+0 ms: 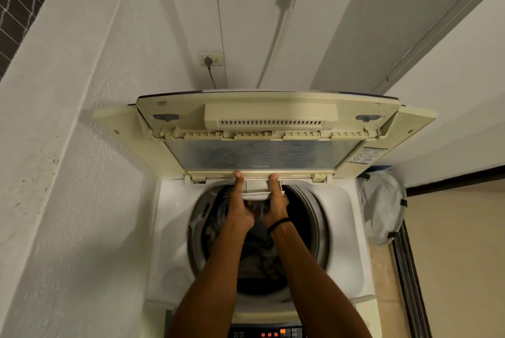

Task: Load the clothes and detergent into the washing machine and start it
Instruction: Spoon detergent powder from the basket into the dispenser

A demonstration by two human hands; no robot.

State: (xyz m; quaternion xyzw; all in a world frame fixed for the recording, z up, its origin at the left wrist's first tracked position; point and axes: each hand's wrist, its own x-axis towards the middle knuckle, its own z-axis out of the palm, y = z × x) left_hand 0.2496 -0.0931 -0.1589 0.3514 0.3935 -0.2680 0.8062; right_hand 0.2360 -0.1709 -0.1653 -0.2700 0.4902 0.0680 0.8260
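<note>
Head view. The person is standing at a top-loading washer (341,217) with its lid (262,130) folded up against the wall. Clothes (259,258) are already lying in the drum (308,217), dark and patterned fabric filling most of the opening. Both arms are reaching across the drum to its rear rim.

Step in hand, as judged: the detergent stage. Both hands are working a small white drawer (258,191) set at the back edge of the opening, just under the lid hinge. Whether the drawer is being pulled out or pushed home cannot be told. No detergent container is visible.

Left hand (240,206): the fingers are curled under the drawer's left side, and the thumb is stretching forward to the lid's lower edge. The hand is partly closed, gripping the drawer.

Right hand (276,205): mirrored on the drawer's right side, thumb extended forward, fingers hidden beneath. It is partly closed on the drawer as well. A dark band (278,224) is circling this wrist.

Next move, as judged: the drawer needs to be seated squarely, both sides moving evenly so that it is not jamming. The lid then needs lowering, and the panel (266,332), showing lit orange indicators at the near edge, needs a start press.

A light laundry bag (382,209) is sitting just beside the washer on the right.
</note>
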